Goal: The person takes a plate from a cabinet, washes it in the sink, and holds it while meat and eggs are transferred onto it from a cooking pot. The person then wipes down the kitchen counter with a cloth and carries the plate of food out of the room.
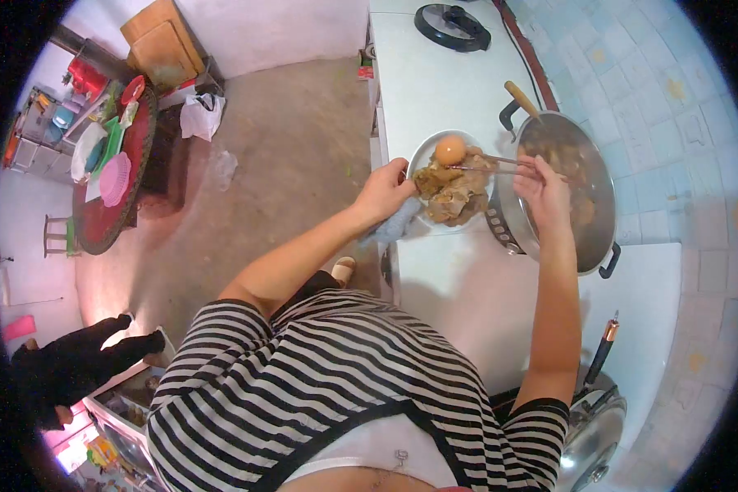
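Head view: the left hand pinches the rim of a round, smooth white plate, while the right hand's fingers close around slim reddish-brown chopsticks whose tips reach the food beside a glossy, orange-brown egg. Keeping the plate level and near the wide silver metal pot should help catch drips, and a gentle grip suits the slippery, rounded egg. Soft, ragged-edged brown meat pieces fill the plate below it; whether the plate rests on the white counter, I cannot tell.
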Demonstrator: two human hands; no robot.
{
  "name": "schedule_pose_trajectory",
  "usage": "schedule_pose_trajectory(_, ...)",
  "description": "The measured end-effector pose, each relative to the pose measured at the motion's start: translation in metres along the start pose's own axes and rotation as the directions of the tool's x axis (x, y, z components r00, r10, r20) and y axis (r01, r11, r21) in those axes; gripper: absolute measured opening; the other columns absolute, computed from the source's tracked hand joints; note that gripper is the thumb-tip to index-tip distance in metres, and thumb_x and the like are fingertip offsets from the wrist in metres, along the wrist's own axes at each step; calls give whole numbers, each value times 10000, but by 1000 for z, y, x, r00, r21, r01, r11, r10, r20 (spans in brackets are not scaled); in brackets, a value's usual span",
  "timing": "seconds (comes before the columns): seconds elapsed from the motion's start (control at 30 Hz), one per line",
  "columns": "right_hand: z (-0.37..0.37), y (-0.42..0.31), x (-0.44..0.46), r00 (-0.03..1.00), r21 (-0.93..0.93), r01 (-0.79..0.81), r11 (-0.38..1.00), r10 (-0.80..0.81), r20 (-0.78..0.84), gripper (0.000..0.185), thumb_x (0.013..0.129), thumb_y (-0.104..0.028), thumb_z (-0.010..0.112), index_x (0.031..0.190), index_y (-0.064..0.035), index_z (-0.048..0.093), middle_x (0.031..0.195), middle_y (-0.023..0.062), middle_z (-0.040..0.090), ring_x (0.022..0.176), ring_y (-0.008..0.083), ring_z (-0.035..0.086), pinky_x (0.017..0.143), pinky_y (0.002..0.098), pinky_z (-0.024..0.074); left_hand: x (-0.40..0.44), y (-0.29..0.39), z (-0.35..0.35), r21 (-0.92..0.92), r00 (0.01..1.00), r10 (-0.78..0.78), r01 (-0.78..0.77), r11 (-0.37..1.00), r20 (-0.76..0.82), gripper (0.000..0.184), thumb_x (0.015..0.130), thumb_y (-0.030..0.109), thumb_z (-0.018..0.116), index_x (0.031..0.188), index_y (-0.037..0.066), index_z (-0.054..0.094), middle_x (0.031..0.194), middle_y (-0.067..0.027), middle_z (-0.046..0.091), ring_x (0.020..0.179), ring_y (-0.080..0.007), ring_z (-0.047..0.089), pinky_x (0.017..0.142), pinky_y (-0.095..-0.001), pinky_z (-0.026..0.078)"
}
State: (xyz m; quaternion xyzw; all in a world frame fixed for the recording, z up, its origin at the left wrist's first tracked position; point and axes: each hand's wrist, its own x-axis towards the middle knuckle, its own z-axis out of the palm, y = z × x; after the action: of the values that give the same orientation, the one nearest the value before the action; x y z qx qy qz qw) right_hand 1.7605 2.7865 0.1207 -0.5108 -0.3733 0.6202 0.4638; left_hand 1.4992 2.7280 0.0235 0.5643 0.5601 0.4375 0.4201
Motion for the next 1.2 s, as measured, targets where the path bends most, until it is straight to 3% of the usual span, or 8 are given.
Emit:
schedule_pose_trajectory(0.27,27,-49,-30,971,-266,233,935,-237,15,318,855,-266,459,918,27,564,739,89,571,597,144,581,521,235,489,-1,-20,6,-126,999,-48,47,991,-6,242,714,145,526,855,-52,513,668,-106,514,610,-163,479,571,-293,404)
schedule_pose_trajectory(0.33,22,-59,-37,925,-281,329,901,-367,-95,336,857,-273,455,931,38,558,742,92,567,592,146,576,520,232,483,-5,-9,6,-246,983,-180,179,953,17,240,713,133,524,868,-51,522,683,-90,522,622,-144,477,577,-281,404)
schedule_pose_trajectory(0.47,-17,-69,-42,781,-372,470,800,-574,-246,326,863,-259,441,906,39,565,750,119,580,573,180,594,502,244,493,-3,-36,14,-328,988,-155,155,932,28,240,711,127,525,873,-50,527,690,-80,530,631,-129,479,580,-274,405)
schedule_pose_trajectory(0.6,-67,-52,-22,794,-436,404,804,-545,-269,317,858,-259,455,905,33,567,757,123,584,553,186,592,476,244,484,-4,-30,13,-239,986,-160,168,956,52,262,715,107,522,933,-37,522,781,-79,563,690,-119,509,617,-252,417)
schedule_pose_trajectory(0.67,-78,-40,-11,864,-483,275,831,-434,-256,324,853,-272,467,971,19,549,788,119,586,595,160,587,508,236,474,-9,-13,14,-325,973,-226,227,918,43,280,724,89,522,971,-42,506,826,-73,567,712,-119,516,639,-243,422)
schedule_pose_trajectory(1.03,-64,1,47,877,-504,336,796,-459,-142,304,846,-253,483,908,30,576,765,148,597,546,189,600,458,246,476,0,-25,17,-338,960,-254,278,899,114,292,767,85,490,1028,-45,482,916,-117,566,820,-167,536,725,-270,432)
schedule_pose_trajectory(1.1,-70,-4,43,894,-313,336,888,-405,-192,337,847,-277,476,911,40,572,777,154,594,575,202,608,473,252,488,-2,-9,19,-451,954,-291,289,844,67,274,743,66,508,993,-45,497,831,-66,553,717,-112,512,635,-239,423)
schedule_pose_trajectory(1.2,-73,-12,31,909,-259,300,918,-357,-214,356,851,-283,468,916,55,558,778,141,586,605,178,601,522,240,509,2,-1,20,-417,956,-290,281,864,45,279,739,67,517,995,-42,497,815,-75,554,706,-119,517,624,-243,427)
